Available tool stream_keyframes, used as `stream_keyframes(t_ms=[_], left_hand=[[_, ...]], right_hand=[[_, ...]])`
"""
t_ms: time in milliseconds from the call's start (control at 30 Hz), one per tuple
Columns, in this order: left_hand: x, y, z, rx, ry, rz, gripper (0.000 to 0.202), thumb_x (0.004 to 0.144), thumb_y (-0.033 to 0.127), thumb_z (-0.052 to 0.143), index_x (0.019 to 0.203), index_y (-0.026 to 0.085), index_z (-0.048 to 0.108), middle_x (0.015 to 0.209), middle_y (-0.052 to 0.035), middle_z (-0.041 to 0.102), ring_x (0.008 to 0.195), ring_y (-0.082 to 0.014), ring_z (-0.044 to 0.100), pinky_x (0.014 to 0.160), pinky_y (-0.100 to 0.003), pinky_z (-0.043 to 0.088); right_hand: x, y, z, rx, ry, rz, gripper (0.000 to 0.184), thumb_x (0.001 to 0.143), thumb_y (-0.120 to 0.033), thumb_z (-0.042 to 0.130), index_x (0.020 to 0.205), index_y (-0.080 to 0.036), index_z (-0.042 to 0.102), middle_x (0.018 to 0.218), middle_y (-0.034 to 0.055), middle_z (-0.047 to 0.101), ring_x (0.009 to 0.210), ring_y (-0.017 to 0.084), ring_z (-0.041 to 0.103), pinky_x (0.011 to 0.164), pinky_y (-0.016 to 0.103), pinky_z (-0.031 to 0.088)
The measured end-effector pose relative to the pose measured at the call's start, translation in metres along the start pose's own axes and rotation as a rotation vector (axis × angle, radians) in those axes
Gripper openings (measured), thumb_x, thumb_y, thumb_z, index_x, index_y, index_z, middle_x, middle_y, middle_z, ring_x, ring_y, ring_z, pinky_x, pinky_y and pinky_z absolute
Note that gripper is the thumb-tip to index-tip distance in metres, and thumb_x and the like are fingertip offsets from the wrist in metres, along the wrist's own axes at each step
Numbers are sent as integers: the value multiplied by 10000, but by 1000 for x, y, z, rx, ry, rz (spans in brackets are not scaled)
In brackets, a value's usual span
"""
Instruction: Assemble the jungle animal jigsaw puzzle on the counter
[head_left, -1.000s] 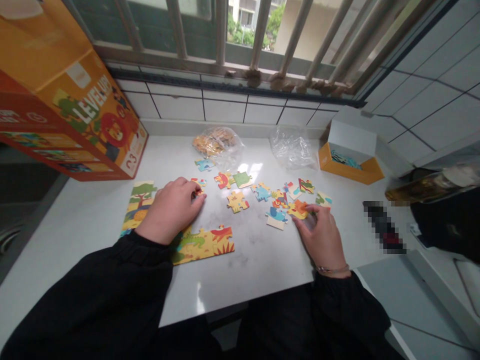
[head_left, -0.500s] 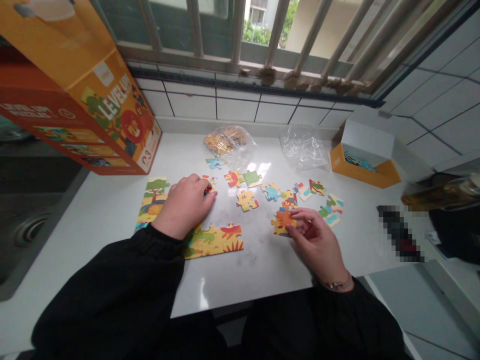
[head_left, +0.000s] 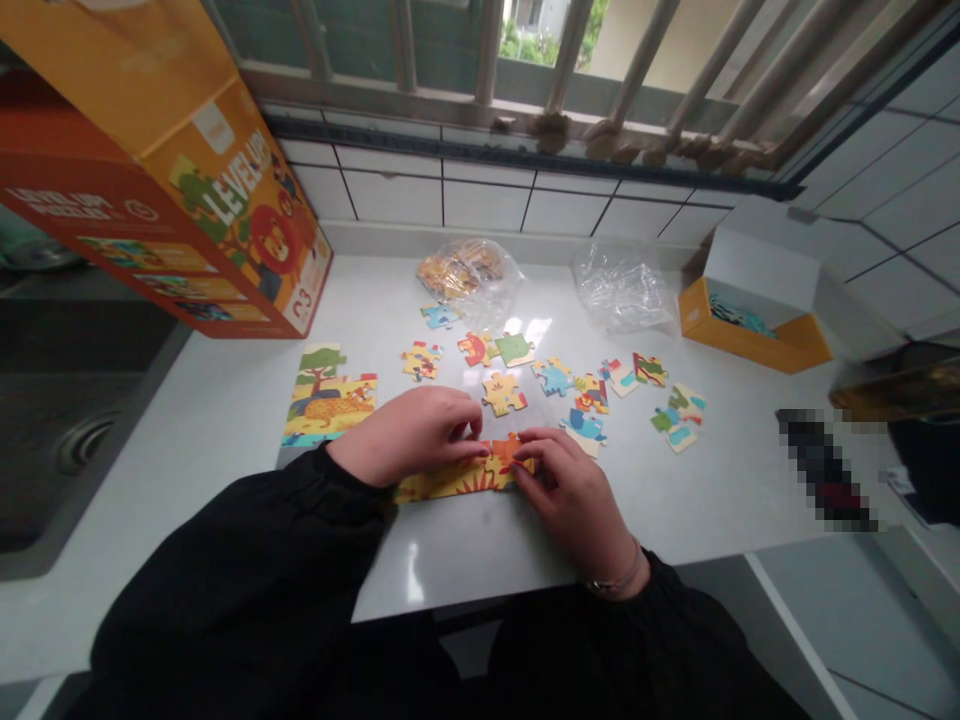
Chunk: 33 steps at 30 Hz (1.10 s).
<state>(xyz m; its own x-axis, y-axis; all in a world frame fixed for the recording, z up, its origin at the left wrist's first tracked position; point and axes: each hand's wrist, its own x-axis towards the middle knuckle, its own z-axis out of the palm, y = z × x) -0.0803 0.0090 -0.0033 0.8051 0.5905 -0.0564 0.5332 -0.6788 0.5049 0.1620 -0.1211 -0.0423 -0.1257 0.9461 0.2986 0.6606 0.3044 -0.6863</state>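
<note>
The left hand is curled narrow, its fingertips pressed on a long yellow cardboard jigsaw strip. The right hand closes tightly on an orange jigsaw piece at the strip's end, almost meeting the left there. The strip lies flat on the white stone surface. Further left, a joined block of jigsaw pieces showing a tree and a leopard looks complete. Ahead, a dozen or so loose, brightly printed jigsaw pieces lie unjoined, near a clear plastic bag holding more pieces and a small orange cardboard box.
</note>
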Motion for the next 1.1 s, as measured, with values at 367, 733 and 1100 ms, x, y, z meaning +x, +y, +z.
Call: stream_keyframes(t_ms=[367,733,1100], left_hand=[[1,0,0,-107,-85,75,159,928,324,875,938,208,767,881,-9,728,772,-164,631,702,-288,397],[0,1,1,-84,-98,77,186,961,374,857,951,213,764,894,-6,716,785,-164,637,696,-292,383],[2,7,3,-72,-69,48,254,958,398,851,867,205,714,864,-5,708,760,-168,614,678,-308,358]], right_hand=[[0,-1,-1,-27,-9,-61,130,1060,-166,668,1125,-258,733,1305,106,779,1223,255,757,1060,454,647],[1,0,-2,-146,-79,-138,125,1031,-165,705,1099,-243,777,1213,101,783,1109,272,736,975,462,635],[1,0,0,-148,-80,-136,121,1031,-156,705,1099,-230,773,1201,104,767,1071,262,739,942,453,651]])
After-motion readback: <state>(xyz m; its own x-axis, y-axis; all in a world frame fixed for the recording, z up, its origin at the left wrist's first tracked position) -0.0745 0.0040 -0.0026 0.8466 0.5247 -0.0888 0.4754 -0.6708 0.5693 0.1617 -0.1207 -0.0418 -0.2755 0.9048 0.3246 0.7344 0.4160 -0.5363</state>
